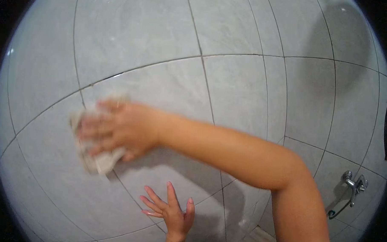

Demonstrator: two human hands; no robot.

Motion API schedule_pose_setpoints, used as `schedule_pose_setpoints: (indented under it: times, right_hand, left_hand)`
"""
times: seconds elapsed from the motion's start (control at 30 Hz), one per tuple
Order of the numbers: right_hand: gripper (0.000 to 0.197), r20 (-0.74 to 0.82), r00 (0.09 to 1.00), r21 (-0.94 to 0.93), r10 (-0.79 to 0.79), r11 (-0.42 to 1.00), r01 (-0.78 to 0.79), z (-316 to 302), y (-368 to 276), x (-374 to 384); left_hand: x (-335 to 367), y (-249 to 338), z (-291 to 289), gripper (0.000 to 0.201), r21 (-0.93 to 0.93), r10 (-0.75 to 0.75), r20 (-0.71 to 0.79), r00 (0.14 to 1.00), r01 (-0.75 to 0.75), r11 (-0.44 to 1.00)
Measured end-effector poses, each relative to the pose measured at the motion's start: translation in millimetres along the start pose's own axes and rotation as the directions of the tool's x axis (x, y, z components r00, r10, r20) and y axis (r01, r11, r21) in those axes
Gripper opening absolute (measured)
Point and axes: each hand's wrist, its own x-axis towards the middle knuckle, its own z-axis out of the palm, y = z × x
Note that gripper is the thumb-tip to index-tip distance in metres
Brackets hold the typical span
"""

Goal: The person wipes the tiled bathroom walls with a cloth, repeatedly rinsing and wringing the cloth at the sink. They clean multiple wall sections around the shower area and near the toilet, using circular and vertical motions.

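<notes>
Head view, close, facing tiled wall (245, 88).

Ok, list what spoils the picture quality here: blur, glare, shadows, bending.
Head view: the right hand and its cloth are motion-blurred; the left hand is sharp; grout lines on the tiled wall bow toward the rim; glare shows top centre; a dark shadow falls top right, above the tap.
</notes>
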Motion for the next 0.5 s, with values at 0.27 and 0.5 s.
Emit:
schedule_pose_setpoints:
  times: [0.27, 0.5]
  right_hand:
    - [0.060, -0.642, 0.133, -0.063, 0.755, 0.120, -0.991, -119.7, 148.4, -160.6]
    - [0.067, 0.073, 0.747, -0.046, 0.661, 0.751, -0.659, -27.2, -86.4, -196.3]
  left_hand:
    - [1.7, 16.4, 22.2, 0.060, 0.100, -0.021, 0.004, 1.000, 0.021, 0.995]
    - [3.1, 19.6, 38.3, 0.071, -0.276, 0.082, -0.227, 0.970, -0.145, 0.950]
